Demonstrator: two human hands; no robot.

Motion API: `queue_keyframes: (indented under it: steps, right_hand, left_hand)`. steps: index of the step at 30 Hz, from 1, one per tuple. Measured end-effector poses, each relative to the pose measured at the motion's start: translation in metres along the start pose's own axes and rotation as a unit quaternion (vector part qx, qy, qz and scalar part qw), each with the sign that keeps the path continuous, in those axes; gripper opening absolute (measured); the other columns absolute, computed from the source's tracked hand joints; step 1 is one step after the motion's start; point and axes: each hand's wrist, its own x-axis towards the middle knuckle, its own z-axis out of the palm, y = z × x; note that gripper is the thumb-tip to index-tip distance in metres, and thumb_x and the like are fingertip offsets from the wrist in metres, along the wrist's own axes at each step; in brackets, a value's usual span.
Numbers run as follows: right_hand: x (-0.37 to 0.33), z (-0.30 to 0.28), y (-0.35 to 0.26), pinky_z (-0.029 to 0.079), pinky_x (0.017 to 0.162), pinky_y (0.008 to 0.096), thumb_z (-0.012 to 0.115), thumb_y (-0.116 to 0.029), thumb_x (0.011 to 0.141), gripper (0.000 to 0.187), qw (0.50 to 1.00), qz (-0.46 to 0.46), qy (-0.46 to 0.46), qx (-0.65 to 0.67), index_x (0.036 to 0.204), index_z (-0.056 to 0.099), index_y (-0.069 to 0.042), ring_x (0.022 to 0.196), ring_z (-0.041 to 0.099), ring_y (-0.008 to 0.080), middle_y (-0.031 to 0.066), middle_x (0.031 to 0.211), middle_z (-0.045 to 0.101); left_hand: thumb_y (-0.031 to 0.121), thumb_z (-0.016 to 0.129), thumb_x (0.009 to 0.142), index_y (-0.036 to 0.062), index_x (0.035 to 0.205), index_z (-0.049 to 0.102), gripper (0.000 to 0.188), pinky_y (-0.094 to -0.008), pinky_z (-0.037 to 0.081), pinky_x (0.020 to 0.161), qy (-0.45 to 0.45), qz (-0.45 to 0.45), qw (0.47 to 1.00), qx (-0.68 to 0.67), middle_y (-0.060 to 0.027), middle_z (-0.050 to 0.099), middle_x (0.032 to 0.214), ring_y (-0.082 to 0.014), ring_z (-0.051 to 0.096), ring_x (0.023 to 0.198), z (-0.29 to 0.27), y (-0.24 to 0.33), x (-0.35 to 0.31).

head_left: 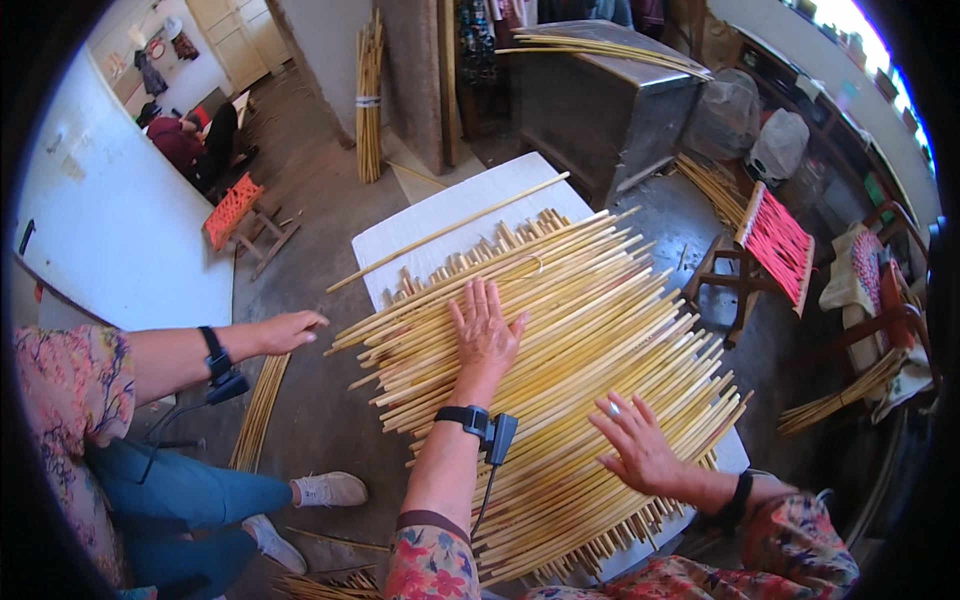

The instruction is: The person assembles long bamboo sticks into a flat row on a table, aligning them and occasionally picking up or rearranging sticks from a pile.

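Observation:
A wide mat of thin yellow canes (560, 390) lies slantwise on a white board (440, 215). Crosswise cane ends (470, 260) stick out from under it at the far side and at the near side. My left hand (487, 335) rests on the canes near the far left, palm down with its fingers stretched. Over the right part of the mat is my right hand (635, 445), fingers spread and nothing in it; whether it touches the canes I cannot tell. One single cane (450, 230) lies apart on the board beyond the mat.
A co-worker's hand (290, 330) reaches in from the left, near the mat's edge. A red-webbed stool (770, 245) stands at the right, an orange-webbed one (235, 210) at the left. Cane bundles lean by the wall (369, 100) and lie on a grey chest (610, 95).

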Motion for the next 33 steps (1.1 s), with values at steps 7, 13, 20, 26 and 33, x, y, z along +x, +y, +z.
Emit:
queue_keyframes:
  steps: [7,13,20,26,33]
  right_hand:
    - [0.161,0.015,0.047,0.024,0.103,0.0448,0.054,-0.021,0.082,0.047,0.992,-0.030,0.121,-0.021,0.125,0.043,-0.006,0.125,0.033,0.0290,0.0129,0.130,0.042]
    - [0.216,0.016,0.082,0.044,0.073,0.0385,0.053,-0.013,0.077,0.019,0.979,-0.035,0.203,0.001,0.093,0.059,-0.003,0.083,0.054,0.0302,0.0132,0.082,0.055]
    - [0.248,0.010,0.078,0.045,0.073,0.0401,0.052,-0.019,0.082,0.017,0.980,0.080,0.162,0.079,0.088,0.060,-0.006,0.086,0.056,0.0311,0.0132,0.085,0.056]
    - [0.250,0.015,0.077,0.047,0.069,0.0359,0.052,-0.013,0.078,0.007,0.985,-0.096,0.127,-0.061,0.079,0.056,-0.007,0.081,0.057,0.0286,0.0105,0.081,0.054]
    - [0.263,0.017,0.068,0.050,0.066,0.0377,0.055,-0.004,0.073,0.011,0.978,-0.098,0.054,-0.174,0.082,0.060,-0.002,0.081,0.062,0.0288,0.0154,0.088,0.059]
  left_hand:
    - [0.047,0.045,0.085,-0.0017,0.134,0.027,0.071,-0.0515,0.008,0.107,0.012,0.007,1.000,0.007,-0.0206,0.025,0.141,-0.0323,0.016,0.133,0.001,-0.001,0.002]
    - [0.048,0.043,0.085,-0.0009,0.135,0.023,0.073,-0.0496,0.003,0.108,-0.012,-0.004,1.000,0.021,-0.0187,0.019,0.143,-0.0303,0.012,0.135,0.004,-0.005,0.001]
    - [0.043,0.048,0.085,-0.0026,0.133,0.028,0.069,-0.0512,0.007,0.107,-0.004,-0.002,1.000,0.004,-0.0201,0.023,0.141,-0.0309,0.015,0.134,-0.004,-0.002,-0.003]
    - [0.041,0.050,0.084,-0.0028,0.131,0.031,0.067,-0.0516,0.008,0.107,0.028,0.009,0.999,-0.024,-0.0212,0.023,0.141,-0.0317,0.017,0.133,-0.001,-0.002,-0.002]
    - [0.042,0.050,0.085,-0.0049,0.130,0.032,0.067,-0.0524,0.008,0.106,0.005,-0.013,1.000,-0.011,-0.0216,0.024,0.140,-0.0319,0.015,0.134,-0.003,-0.004,-0.002]
